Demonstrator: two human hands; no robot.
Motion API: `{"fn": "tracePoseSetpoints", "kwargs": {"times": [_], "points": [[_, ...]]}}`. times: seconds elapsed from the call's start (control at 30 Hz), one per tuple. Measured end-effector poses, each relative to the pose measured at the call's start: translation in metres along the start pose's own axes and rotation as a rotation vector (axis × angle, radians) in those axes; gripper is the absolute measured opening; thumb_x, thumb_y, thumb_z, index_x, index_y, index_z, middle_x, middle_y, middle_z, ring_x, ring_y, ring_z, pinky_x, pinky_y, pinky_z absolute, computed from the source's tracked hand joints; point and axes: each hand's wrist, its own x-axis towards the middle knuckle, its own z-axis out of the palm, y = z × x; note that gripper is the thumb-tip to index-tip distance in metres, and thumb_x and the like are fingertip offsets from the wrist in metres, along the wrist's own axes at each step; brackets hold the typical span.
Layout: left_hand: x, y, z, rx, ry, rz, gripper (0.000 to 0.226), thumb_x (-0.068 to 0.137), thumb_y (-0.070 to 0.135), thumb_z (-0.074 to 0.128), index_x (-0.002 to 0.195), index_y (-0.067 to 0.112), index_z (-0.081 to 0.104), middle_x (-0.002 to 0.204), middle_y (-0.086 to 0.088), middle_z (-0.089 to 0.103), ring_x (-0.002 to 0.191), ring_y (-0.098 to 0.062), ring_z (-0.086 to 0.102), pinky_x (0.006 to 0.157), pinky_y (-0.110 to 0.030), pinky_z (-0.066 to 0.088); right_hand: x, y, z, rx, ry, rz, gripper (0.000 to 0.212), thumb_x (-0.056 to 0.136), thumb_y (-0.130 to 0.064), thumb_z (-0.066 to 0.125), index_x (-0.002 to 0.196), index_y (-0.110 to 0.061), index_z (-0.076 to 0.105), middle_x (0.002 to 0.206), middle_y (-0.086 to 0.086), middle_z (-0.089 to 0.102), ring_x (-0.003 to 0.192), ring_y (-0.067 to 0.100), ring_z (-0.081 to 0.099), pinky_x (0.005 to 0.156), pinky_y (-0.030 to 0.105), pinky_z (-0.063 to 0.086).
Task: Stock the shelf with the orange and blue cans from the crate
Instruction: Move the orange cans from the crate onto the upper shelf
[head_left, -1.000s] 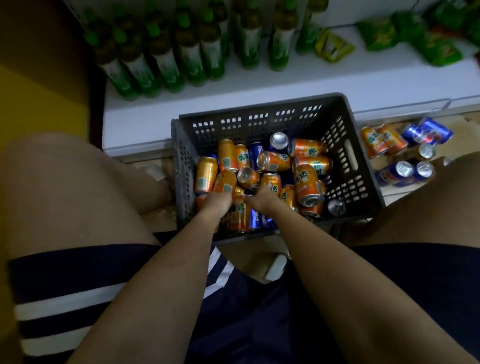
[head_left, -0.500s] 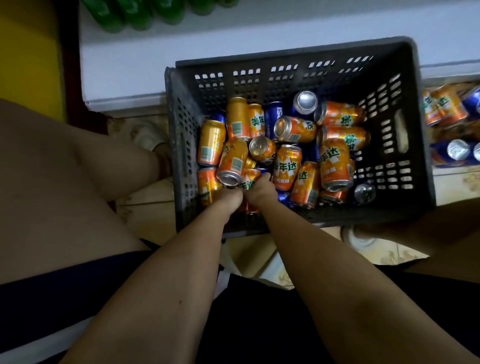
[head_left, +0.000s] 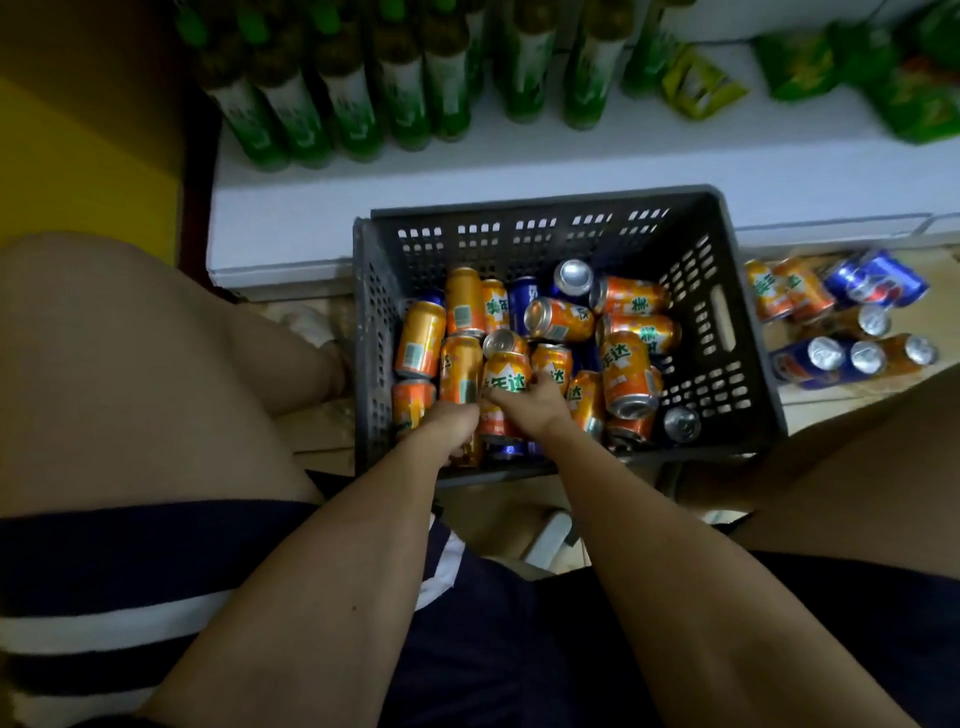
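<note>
Our right hand (head_left: 535, 402) has its fingers (head_left: 540, 382) curled around an upright orange aluminium can with green lettering (head_left: 506, 376), its silver top tipped toward twelve o'clock. Our left hand (head_left: 449, 423) sits just beside it at nine o'clock, knuckles up and fingers tucked down among the cans, so we cannot tell whether they grip anything. Both hands reach into the near edge of a dark grey perforated plastic crate (head_left: 717, 312), which lies between our bare knees on the floor. Inside, orange cans lie jumbled on their sides and ends, with a few blue cans (head_left: 522, 306) showing between them toward twelve o'clock and under our wrists; one silver can end (head_left: 574, 275) faces up near the far wall. At three o'clock from the crate, a small heap of orange and blue cans (head_left: 841, 317) rests on the floor. Beyond the crate at twelve o'clock runs a white shelf board (head_left: 519, 171), carrying green plastic bottles with white labels (head_left: 353, 98) at eleven o'clock and green snack packets (head_left: 810, 62) at one o'clock.
</note>
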Motion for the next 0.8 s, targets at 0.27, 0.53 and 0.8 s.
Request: {"fn": "tracePoseSetpoints", "kwargs": {"times": [0.27, 0.53, 0.8], "points": [[-0.053, 0.063, -0.057, -0.065, 0.163, 0.384, 0.019, 0.095, 0.024, 0.05, 0.088, 0.014, 0.064, 0.1, -0.012, 0.068, 0.085, -0.026, 0.061, 0.073, -0.032, 0.044, -0.044, -0.077, -0.031, 0.083, -0.102, -0.196, 0.052, 0.085, -0.031, 0.073, 0.125, -0.011, 0.047, 0.106, 0.004, 0.065, 0.083, 0.014, 0.065, 0.058, 0.022, 0.05], [-0.149, 0.152, -0.162, 0.075, 0.291, 0.779, 0.022, 0.101, 0.025, 0.044, 0.113, 0.016, 0.06, 0.102, -0.003, 0.064, 0.084, -0.019, 0.061, 0.067, -0.028, 0.045, -0.096, -0.207, -0.041, 0.573, -0.266, -0.312, 0.037, 0.091, -0.032, 0.06, 0.121, -0.01, 0.055, 0.105, 0.015, 0.069, 0.092, 0.029, 0.068, 0.084, 0.044, 0.054], [-0.226, 0.227, -0.261, 0.226, 0.61, 1.169, 0.018, 0.094, 0.017, 0.053, 0.101, 0.027, 0.066, 0.103, 0.003, 0.066, 0.094, -0.015, 0.061, 0.079, -0.028, 0.048, -0.15, -0.344, -0.054, 0.674, -0.422, -0.496, 0.053, 0.09, -0.058, 0.056, 0.125, -0.018, 0.057, 0.109, 0.011, 0.067, 0.1, 0.027, 0.065, 0.091, 0.048, 0.052]]}}
